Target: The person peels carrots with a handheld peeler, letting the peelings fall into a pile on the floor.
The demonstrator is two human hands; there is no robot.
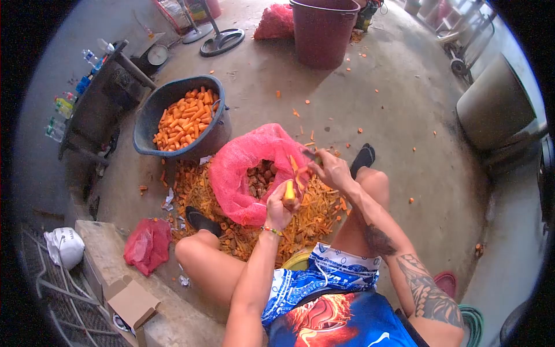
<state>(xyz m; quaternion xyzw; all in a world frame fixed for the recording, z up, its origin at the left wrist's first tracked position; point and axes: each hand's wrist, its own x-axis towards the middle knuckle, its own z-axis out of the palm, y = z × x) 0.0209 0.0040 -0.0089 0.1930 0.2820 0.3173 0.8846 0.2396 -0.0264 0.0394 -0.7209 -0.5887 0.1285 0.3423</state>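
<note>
My left hand (281, 207) is closed around a carrot (289, 194), its yellow-orange end pointing up. My right hand (334, 172) grips a small tool with a dark flat blade (310, 155); whether it is a knife or a peeler I cannot make out. Orange strips of peel (295, 165) show between the two hands. Just beyond them stands a pink mesh sack (231, 165) with its rim rolled open, holding brownish, rounded produce (263, 176). Carrot peelings (312, 222) lie thick around the sack, between my feet.
A dark tub (217, 136) of peeled carrots (188, 118) stands beyond the sack, to the left. Farther off are a maroon bucket (324, 37) and a filled red mesh sack (274, 23). A crumpled red bag (148, 246) and a cardboard box (132, 303) lie at lower left.
</note>
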